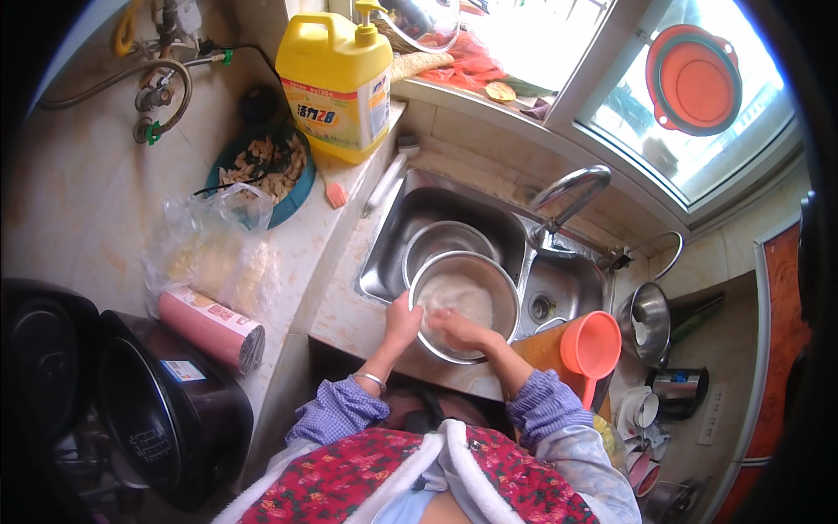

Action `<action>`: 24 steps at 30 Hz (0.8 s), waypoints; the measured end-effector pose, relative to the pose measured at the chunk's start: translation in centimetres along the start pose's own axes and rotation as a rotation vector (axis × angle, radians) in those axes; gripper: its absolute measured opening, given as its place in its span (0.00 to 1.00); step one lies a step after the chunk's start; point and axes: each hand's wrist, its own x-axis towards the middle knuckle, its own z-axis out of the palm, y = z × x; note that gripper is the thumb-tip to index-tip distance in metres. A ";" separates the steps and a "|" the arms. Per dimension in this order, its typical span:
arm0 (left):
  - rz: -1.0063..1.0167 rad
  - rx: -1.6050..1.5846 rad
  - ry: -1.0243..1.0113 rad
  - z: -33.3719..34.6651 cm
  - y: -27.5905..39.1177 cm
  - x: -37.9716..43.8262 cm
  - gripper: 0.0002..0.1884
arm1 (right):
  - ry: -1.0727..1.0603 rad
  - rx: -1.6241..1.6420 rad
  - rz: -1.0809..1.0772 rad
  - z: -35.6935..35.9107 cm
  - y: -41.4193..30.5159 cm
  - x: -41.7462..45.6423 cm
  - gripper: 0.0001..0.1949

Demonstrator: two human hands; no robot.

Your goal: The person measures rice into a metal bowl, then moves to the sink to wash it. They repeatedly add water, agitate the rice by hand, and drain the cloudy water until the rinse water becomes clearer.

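My left hand (404,319) grips the left rim of a stainless steel pot (505,298). Cloudy, whitish water (468,295) fills its lower part; what lies under the surface cannot be made out. Inside the pot, my right hand (458,329) is blurred, its fingers at the water, and whether they hold anything is hidden. The pot rests over the front edge of a double steel sink (380,268). Behind it, a second metal basin (452,232) sits in the larger bowl. A curved chrome faucet (576,187) stands at the sink's back.
Right of the pot, a coral plastic dipper (592,344) lies by the small bowl. A yellow detergent jug (337,92), a teal basket (298,203) of pale pieces, a pink roll of bags (206,324) and an open rice cooker (190,406) stand on the left counter.
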 end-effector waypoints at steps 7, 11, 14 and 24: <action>-0.033 0.000 -0.027 -0.2 0.4 -0.3 0.16 | 0.349 0.193 0.364 -1.9 0.6 1.0 0.22; -0.025 -0.022 -0.010 0.2 0.1 0.0 0.16 | 0.023 0.074 -0.001 0.5 1.2 -0.3 0.18; -0.024 -0.001 0.009 -0.4 -0.5 -0.3 0.15 | -0.158 -0.023 0.199 -3.6 -0.5 -2.7 0.06; -0.009 -0.015 0.040 0.2 -0.3 -0.3 0.14 | -0.245 -0.087 -0.255 -2.6 -0.5 -1.9 0.21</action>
